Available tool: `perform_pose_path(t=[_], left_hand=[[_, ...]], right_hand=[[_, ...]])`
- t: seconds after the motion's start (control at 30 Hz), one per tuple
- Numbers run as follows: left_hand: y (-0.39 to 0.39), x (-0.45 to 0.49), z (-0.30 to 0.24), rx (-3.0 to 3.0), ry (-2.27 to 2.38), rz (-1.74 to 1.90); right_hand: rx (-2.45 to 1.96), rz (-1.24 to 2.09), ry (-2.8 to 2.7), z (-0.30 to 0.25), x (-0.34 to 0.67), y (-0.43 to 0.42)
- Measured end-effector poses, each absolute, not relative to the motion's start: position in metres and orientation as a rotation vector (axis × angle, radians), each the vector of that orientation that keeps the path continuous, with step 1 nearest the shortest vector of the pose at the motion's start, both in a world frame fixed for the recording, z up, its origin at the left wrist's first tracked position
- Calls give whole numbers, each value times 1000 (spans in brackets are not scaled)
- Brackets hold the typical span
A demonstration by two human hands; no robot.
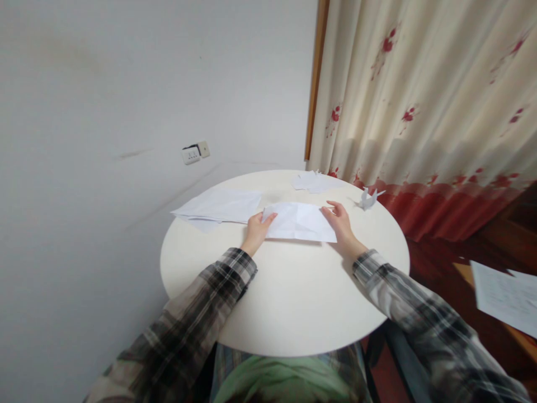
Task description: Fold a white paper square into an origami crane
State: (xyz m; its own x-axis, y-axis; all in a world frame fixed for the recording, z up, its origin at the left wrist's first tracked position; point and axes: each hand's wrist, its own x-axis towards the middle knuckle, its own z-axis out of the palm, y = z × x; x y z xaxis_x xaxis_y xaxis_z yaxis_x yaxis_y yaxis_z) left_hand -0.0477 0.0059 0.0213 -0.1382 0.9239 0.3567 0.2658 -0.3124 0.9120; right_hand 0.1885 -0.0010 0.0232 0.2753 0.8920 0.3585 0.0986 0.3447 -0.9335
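A creased, folded sheet of white paper point(296, 223) is held slightly tilted above the round table, with a shadow under its near edge. My left hand point(257, 228) grips its left edge, thumb on top and the other fingers underneath. At the opposite edge my right hand point(340, 223) holds the sheet by its side, with a thumb against the paper and the index finger stretched out above it. The fingers beneath the sheet are hidden.
On the white round table point(293, 302), a stack of paper point(222, 205) lies left, paper pieces point(314, 181) at the back, and a folded paper crane point(368, 198) stands right. A wall borders the left; a curtain point(419, 101) hangs behind. Written sheets point(503, 296) lie lower right.
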Motion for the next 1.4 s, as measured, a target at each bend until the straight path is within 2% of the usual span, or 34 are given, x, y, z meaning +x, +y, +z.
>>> perform_pose_path(t=[0.1,0.3,0.6,0.7,0.83,0.9,1.03,1.23,1.4], left_hand=[[7,-48,20,1541,1304,1513],[8,-49,19,1497,1281,1580],[5,-48,23,1622,1279,1552],[7,-52,20,1742,1416,1489],[7,-57,16,2066,1794,1256],[3,-56,17,2294,1843,1161],[-7,-45,20,2647,1508,944],[-10,-33,15,2729,1277,322],[-9,-33,12,2734,1299,268]], right_hand=[[-1059,987,-1151,23,190,2],[-931,1151,-1288,23,191,-2],[-1011,976,-1126,17,191,5],[-1131,972,-1177,12,193,9],[-1395,765,-1364,7,192,13],[-1477,657,-1474,8,191,11],[-1559,516,-1639,15,186,5],[-1617,283,-1785,16,182,0],[-1432,-73,-1916,18,180,-8]])
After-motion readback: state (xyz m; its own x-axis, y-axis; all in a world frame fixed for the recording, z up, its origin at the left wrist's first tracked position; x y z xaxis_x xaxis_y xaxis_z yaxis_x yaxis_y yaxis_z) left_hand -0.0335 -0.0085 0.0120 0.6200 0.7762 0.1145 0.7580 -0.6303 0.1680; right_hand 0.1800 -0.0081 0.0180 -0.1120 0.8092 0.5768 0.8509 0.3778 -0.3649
